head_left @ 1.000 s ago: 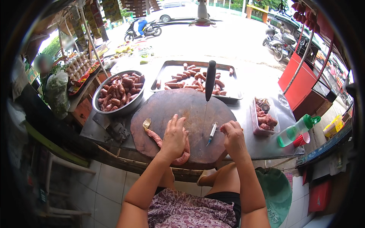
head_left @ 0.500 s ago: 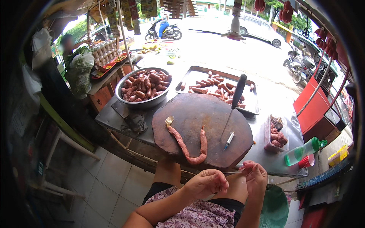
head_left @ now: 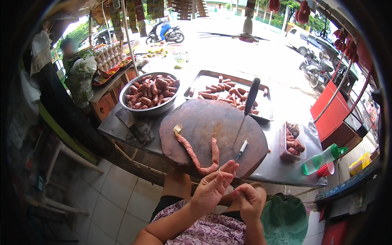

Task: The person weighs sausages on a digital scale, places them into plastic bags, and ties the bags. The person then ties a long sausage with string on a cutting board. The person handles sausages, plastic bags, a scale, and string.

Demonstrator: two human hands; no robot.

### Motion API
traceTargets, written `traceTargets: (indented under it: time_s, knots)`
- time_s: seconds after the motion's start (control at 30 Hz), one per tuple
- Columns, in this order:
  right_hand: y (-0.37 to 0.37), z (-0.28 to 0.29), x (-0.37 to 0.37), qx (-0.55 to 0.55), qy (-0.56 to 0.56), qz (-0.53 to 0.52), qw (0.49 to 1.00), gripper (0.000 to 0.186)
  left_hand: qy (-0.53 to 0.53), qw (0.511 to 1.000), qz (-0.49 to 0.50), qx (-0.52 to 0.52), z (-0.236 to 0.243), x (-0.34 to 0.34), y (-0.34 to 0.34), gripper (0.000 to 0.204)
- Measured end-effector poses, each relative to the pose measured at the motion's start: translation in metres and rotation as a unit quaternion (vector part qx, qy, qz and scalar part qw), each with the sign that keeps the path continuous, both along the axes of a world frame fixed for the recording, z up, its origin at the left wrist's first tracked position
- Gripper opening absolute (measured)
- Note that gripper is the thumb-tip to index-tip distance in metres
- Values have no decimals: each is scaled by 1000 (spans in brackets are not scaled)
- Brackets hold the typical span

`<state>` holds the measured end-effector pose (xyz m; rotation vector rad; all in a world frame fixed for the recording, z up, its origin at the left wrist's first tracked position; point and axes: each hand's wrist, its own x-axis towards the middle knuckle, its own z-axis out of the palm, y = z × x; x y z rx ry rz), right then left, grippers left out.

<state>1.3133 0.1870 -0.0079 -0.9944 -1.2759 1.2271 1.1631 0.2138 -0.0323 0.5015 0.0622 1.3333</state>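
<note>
Right hand [head_left: 249, 199] is clamping a thin thread [head_left: 231, 186] between thumb and curled fingers, nearer than the counter's [head_left: 277, 172] edge. Left hand [head_left: 211, 187], just left, is pinching the same thread, fingers half straightened. 1 long sausage [head_left: 215, 152] is lying U-shaped on the chopping board [head_left: 196, 116], left of 1 syringe [head_left: 243, 145]. 1 knife [head_left: 252, 97] is standing tilted, handle up. Farther, basin [head_left: 123, 102] (left) and tray [head_left: 267, 119] (right) are holding shorter sausages [head_left: 152, 92].

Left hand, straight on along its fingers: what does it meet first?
In the picture, the left hand points toward the syringe on the chopping board, so probably that; hand height is unclear, so the board's near edge could come first.
</note>
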Motion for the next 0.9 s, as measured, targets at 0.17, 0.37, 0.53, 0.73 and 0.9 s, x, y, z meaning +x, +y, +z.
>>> traceTargets:
  time_s: [0.17, 0.37, 0.53, 0.73, 0.9]
  knots:
    - [12, 5, 3, 162, -178, -102, 965, 9, 105, 978, -180, -6, 5, -14, 6, 33]
    - [18, 1, 3, 121, -168, -89, 974, 3, 473, 848, -233, 47, -4, -12, 6, 25]
    - [1, -4, 6, 65, -110, -78, 989, 7, 455, 887, 1, 80, -15, 4, 0, 28]
    - [-3, -4, 2, 67, -58, -68, 994, 10, 630, 695, 205, 279, 2, 10, -9, 36]
    - [-4, -4, 11, -37, 74, -63, 995, 10, 586, 705, 308, 255, 9, 11, -16, 27]
